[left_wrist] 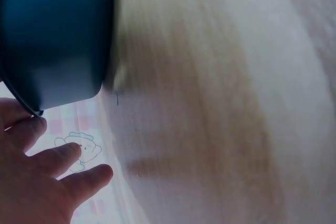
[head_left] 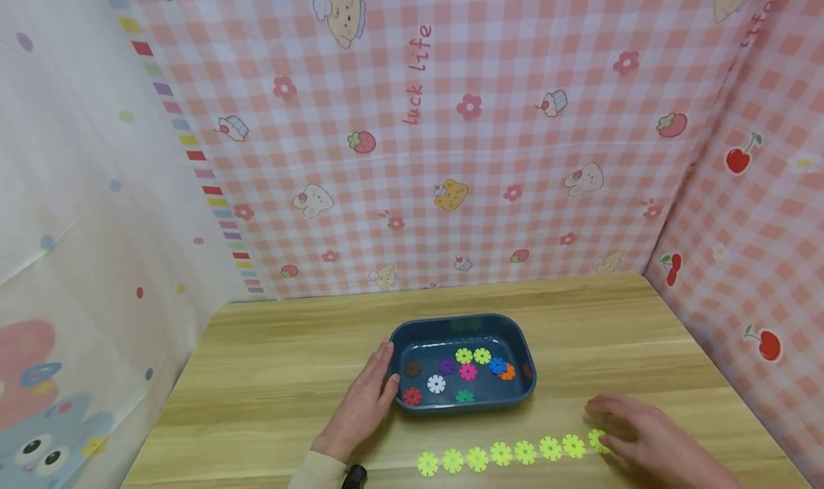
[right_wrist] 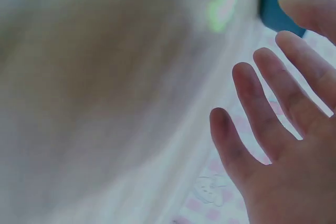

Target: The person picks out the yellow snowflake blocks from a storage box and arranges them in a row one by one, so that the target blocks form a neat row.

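Observation:
My left hand (head_left: 362, 402) rests against the left end of a dark blue tray (head_left: 460, 407), its fingers fairly straight along the rim. In the left wrist view, fingertips (left_wrist: 35, 125) touch the rim and the other fingers are spread. Several toothed plastic discs lie inside the tray, among them a white disc (head_left: 436, 384), a pink disc (head_left: 468, 372) and a red disc (head_left: 412, 396). Before the tray runs a row of yellow-green discs (head_left: 525, 452). Over its right end, my right hand (head_left: 650, 435) partly covers the last disc (head_left: 597, 440); the right wrist view shows spread fingers holding nothing.
Everything sits on a wood-grain table (head_left: 290, 374). A pink checked cloth (head_left: 412, 160) hangs behind it, with more printed cloth at the left and right sides. A dark watch (head_left: 355, 477) is at the left wrist.

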A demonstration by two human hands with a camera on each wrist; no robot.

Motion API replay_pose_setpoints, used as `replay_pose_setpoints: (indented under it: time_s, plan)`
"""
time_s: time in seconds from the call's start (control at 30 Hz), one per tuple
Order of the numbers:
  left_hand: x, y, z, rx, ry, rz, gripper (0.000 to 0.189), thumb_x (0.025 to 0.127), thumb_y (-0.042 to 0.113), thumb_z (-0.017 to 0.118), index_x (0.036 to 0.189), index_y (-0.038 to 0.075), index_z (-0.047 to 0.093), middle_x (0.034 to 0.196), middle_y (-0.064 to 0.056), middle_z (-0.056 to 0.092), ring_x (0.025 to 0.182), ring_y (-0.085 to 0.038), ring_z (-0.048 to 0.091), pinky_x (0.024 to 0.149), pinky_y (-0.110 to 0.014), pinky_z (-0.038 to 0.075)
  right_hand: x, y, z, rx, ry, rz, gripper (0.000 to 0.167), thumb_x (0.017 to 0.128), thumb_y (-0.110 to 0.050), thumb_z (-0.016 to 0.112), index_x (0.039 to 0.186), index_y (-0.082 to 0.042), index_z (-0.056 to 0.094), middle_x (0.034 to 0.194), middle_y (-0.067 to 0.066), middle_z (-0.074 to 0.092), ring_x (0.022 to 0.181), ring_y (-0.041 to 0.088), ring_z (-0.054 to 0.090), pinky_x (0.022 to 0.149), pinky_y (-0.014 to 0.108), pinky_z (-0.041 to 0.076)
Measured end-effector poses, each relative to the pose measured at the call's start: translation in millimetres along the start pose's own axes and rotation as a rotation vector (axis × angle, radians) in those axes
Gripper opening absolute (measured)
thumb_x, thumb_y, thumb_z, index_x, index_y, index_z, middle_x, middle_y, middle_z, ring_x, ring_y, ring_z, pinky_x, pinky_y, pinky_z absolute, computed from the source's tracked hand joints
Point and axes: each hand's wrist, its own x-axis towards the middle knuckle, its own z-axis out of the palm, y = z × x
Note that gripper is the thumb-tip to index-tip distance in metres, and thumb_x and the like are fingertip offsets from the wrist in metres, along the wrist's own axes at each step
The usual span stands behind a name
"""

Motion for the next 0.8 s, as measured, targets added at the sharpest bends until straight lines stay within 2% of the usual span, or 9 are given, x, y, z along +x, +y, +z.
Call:
replay_pose_setpoints:
  time_s: [0.07, 0.23, 0.37, 0.57, 0.8]
  plan:
    - [0.0, 0.3, -0.3, 0.002, 0.0, -0.004, 0.061, 0.11, 0.03, 0.049, 0.163, 0.006, 0.03, 0.17, -0.01, 0.026, 0.154, -0.036, 0.029, 0.122, -0.054, 0.03, 4.4, -5, -2, -0.049, 0.107, -0.049, 0.034, 0.088, -0.021, 0.083, 0.12, -0.015, 0.072, 0.116, -0.003, 0.073, 0.106, 0.005, 0.064, 0.083, 0.025, 0.058]
    - [-0.1, 0.1, -0.3, -0.004, 0.005, 0.001, 0.06, 0.111, 0.028, 0.049, 0.163, 0.005, 0.03, 0.17, -0.011, 0.026, 0.153, -0.037, 0.029, 0.122, -0.053, 0.029, 22.2, -21, -10, -0.068, 0.294, -0.121, 0.029, 0.086, -0.009, 0.084, 0.113, -0.017, 0.075, 0.108, -0.006, 0.075, 0.101, 0.007, 0.068, 0.078, 0.026, 0.059]
    - [0.4, 1.0, -0.2, -0.013, 0.0, -0.004, 0.06, 0.111, 0.028, 0.049, 0.163, 0.005, 0.03, 0.17, -0.01, 0.026, 0.154, -0.037, 0.029, 0.123, -0.053, 0.029, 35.9, -37, -14, -0.074, 0.369, -0.14, 0.029, 0.087, -0.009, 0.083, 0.111, -0.023, 0.076, 0.106, -0.011, 0.074, 0.098, 0.009, 0.07, 0.077, 0.029, 0.06]
    - [0.6, 1.8, -0.1, -0.018, -0.011, -0.016, 0.061, 0.111, 0.029, 0.049, 0.163, 0.005, 0.03, 0.17, -0.01, 0.025, 0.154, -0.037, 0.028, 0.123, -0.054, 0.029, 56.9, -58, -16, -0.058, 0.408, -0.166, 0.028, 0.089, -0.012, 0.082, 0.111, -0.027, 0.076, 0.109, -0.014, 0.072, 0.099, 0.01, 0.07, 0.08, 0.035, 0.061]
    - [0.6, 1.8, -0.3, -0.009, -0.009, -0.022, 0.061, 0.111, 0.03, 0.048, 0.163, 0.006, 0.029, 0.17, -0.01, 0.025, 0.153, -0.038, 0.028, 0.122, -0.054, 0.029, 81.4, -74, -12, 0.0, 0.399, -0.191, 0.025, 0.091, -0.011, 0.08, 0.112, -0.025, 0.077, 0.11, -0.012, 0.072, 0.101, 0.012, 0.069, 0.081, 0.039, 0.062]
